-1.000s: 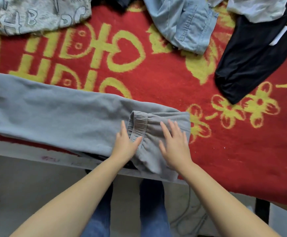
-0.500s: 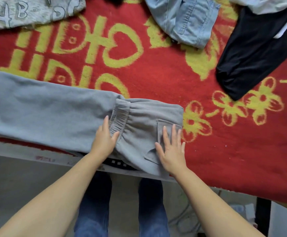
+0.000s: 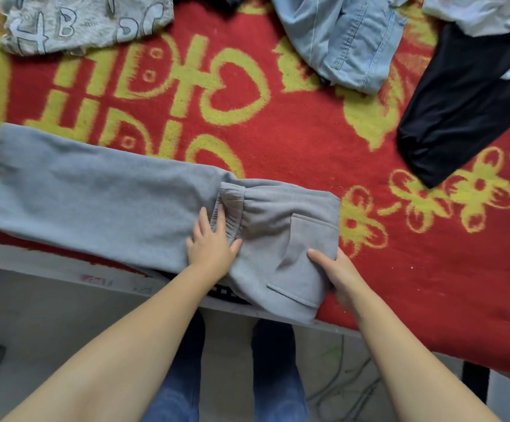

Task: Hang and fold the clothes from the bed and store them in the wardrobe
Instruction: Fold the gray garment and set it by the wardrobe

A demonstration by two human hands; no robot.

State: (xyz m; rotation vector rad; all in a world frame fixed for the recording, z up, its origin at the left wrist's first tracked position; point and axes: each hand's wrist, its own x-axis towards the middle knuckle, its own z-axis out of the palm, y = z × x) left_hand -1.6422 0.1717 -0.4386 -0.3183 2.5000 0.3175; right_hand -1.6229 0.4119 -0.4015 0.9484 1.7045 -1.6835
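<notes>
Since half a second ago the right hand [image 3: 343, 277] has slid off the top of the grey sweatpants [image 3: 95, 205] to their right folded edge, where its thumb lies on the cloth and its fingers tuck out of sight under the fold, so it grips that edge. Meanwhile the left hand [image 3: 212, 246] has stayed near the elastic cuff [image 3: 229, 205], which is folded back over the trouser body; its fingers are fairly straight and spread narrow, pressing flat on the cuff and the cloth beside it.

These sweatpants lie along the near edge of the bed, on the red blanket [image 3: 308, 141] with yellow hearts and flowers. Their long part runs toward the left edge, while the folded part with a patch pocket [image 3: 302, 254] hangs slightly over the near edge in front of the person.

Along the far edge lie other clothes: a light grey printed garment [image 3: 80, 22] toward the far left corner, a pale blue denim piece [image 3: 342, 38] in the middle, and a black garment [image 3: 466, 99] toward the right edge, with a white garment [image 3: 475, 13] overlapping its far end.

Below the near edge show the person's blue jeans [image 3: 226, 376] and a grey floor [image 3: 49, 315] with some cables [image 3: 342, 373].
</notes>
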